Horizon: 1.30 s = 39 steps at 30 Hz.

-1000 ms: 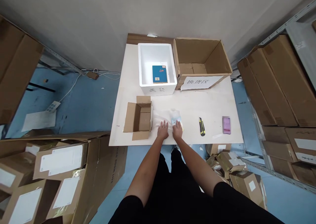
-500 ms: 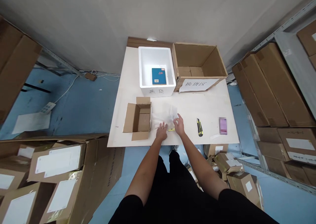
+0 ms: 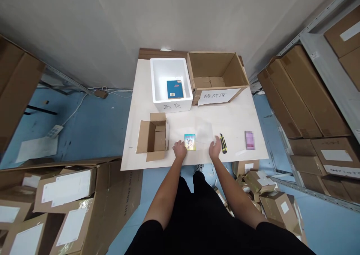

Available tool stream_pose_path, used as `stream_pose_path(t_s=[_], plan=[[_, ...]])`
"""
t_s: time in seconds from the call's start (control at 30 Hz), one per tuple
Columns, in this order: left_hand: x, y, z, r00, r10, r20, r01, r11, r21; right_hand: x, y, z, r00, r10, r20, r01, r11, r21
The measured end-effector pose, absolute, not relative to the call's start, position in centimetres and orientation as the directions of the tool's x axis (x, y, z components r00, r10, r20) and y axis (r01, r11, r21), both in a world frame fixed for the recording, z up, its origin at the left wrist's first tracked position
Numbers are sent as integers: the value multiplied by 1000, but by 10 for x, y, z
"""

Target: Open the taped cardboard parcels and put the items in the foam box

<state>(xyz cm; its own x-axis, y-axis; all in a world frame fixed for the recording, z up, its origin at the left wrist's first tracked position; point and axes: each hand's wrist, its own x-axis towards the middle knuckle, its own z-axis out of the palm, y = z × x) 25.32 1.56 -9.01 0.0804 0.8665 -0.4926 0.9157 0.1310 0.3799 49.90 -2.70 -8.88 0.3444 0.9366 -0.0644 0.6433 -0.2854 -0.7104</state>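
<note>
Curling loosely, the left hand (image 3: 180, 149) is resting by the left edge of the small book (image 3: 189, 142) on the worktop (image 3: 236, 120), grip unclear. Right of the book, the right hand (image 3: 215, 147) is pinching clear plastic (image 3: 204, 131); farther right, the cutter (image 3: 223, 143) is risking a knock from wide sweeps.

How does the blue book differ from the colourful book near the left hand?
The blue book is mostly plain blue, while the colourful book shows a bright picture and some yellow at its lower part. The blue book lies inside the white box; the colourful book lies on the table, beside the left hand. The blue book looks larger than the colourful book. Both lie flat, with a printed side up.
</note>
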Motion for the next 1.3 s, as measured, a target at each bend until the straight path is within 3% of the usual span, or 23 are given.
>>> stream_pose_path(t_s=[0.1, 0.17, 0.33, 0.5, 0.67, 0.77, 0.87, 1.0, 1.13, 1.2, 1.3], plan=[[262, 14, -92, 12, 880, -475, 866, 228, 444, 463, -27, -105, 10, 988, -153, 748, -109, -655], [267, 16, -97, -13, 839, -544, 789, 343, 509, 445, -26, -119, -149, 949, -279, 802, -49, -595], [270, 31, -116, -78, 759, -646, 674, 518, 527, 437, -28, -143, -162, 895, -416, 858, -80, -508], [271, 38, -112, -48, 765, -643, 571, 549, 611, 448, -20, -131, -168, 904, -394, 757, -137, -638], [266, 42, -64, 20, 844, -536, 433, 476, 766, 462, 10, -79, 33, 946, -324, 368, -312, -876], [254, 50, -24, 142, 868, -475, 264, 429, 864, 473, 29, -32, 57, 927, -372, 50, -374, -926], [243, 59, 15, 252, 875, -412, 91, 403, 911, 482, 41, 15, 18, 939, -344, -135, -339, -931], [242, 70, 55, 247, 904, -348, 116, 329, 937, 486, 48, 60, -11, 942, -336, -233, -329, -915], [257, 73, 85, 53, 979, -195, 249, 177, 952, 485, 53, 87, 33, 954, -297, -251, -280, -927], [271, 72, 101, 15, 996, -90, 288, 81, 954, 482, 56, 99, 74, 972, -224, -228, -202, -952], [294, 70, 122, 84, 996, 6, 256, -28, 966, 476, 59, 119, 40, 997, -60, -174, -53, -983]])
